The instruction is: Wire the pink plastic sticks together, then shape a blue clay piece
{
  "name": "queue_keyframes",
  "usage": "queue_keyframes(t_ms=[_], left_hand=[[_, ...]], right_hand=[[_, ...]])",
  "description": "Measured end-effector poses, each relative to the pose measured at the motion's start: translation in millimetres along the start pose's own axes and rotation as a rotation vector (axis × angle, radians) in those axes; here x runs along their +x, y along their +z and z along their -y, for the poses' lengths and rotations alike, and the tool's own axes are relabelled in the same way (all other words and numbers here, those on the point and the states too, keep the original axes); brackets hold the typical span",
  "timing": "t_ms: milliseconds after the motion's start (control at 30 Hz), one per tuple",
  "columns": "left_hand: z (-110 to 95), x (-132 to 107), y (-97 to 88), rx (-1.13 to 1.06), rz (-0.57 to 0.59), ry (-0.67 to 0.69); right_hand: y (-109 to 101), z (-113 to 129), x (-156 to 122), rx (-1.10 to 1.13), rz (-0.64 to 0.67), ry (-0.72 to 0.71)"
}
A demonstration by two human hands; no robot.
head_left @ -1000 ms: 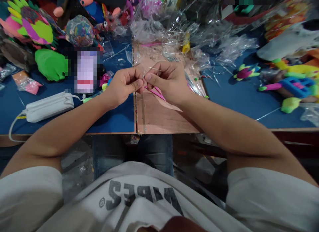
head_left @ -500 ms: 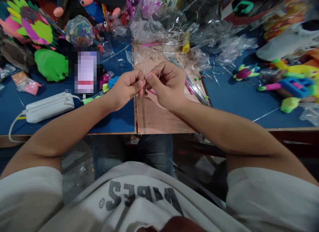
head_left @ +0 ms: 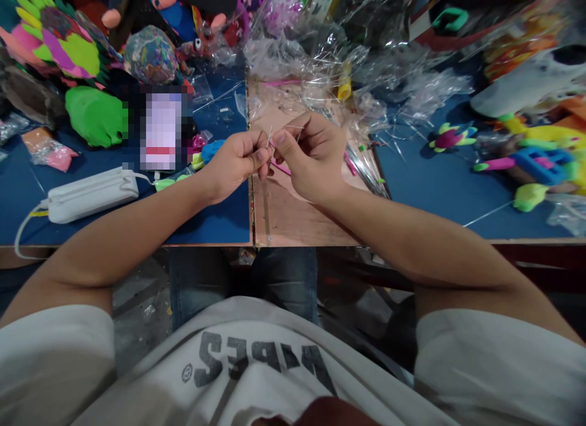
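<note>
Above the wooden board (head_left: pixel 302 212) my two hands nearly meet at the fingertips. My left hand (head_left: pixel 238 163) is closed in a pinch on a thin, pale wire (head_left: pixel 269 137) whose end sticks up past the fingers. Thumb and forefinger of my right hand (head_left: pixel 318 154) are also pinched together, and a fine pale strand shows over its curled fingers. Whether both hands hold one piece cannot be made out. Just below the fingertips a thin pink strip (head_left: pixel 281 168) shows; its link to the hands is unclear.
Right of my hands lies a bundle of silvery wires (head_left: pixel 368 169). Clear plastic bags (head_left: pixel 315 54) heap up behind. At left are a phone (head_left: pixel 160 127), a white power strip (head_left: pixel 91 195) and a green clay lump (head_left: pixel 96 116). Colourful clay figures (head_left: pixel 540 160) lie at right.
The fingertips of my right hand have drawn slightly away to the right, so the wire's end at my left fingers shows more clearly. The whole view has shifted a little.
</note>
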State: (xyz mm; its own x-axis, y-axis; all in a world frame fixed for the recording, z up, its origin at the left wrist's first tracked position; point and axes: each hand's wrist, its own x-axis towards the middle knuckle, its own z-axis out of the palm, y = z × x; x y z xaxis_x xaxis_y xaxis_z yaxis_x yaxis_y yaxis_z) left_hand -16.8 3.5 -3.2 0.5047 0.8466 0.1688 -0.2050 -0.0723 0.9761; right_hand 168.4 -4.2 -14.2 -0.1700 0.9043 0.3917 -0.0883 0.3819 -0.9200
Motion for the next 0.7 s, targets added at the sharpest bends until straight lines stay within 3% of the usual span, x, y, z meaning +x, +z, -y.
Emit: queue_keyframes(t_ms=[400, 567, 700], left_hand=[[2, -1, 0.3, -0.054, 0.046, 0.012], [-1, 0, 0.4, -0.091, -0.030, 0.043], [-10, 2, 0.3, -0.104, -0.134, 0.012]], right_hand=[[1, 1, 2, -0.035, -0.047, -0.021], [-6, -4, 12, 0.057, 0.028, 0.015], [-11, -4, 17, 0.114, 0.012, 0.058]])
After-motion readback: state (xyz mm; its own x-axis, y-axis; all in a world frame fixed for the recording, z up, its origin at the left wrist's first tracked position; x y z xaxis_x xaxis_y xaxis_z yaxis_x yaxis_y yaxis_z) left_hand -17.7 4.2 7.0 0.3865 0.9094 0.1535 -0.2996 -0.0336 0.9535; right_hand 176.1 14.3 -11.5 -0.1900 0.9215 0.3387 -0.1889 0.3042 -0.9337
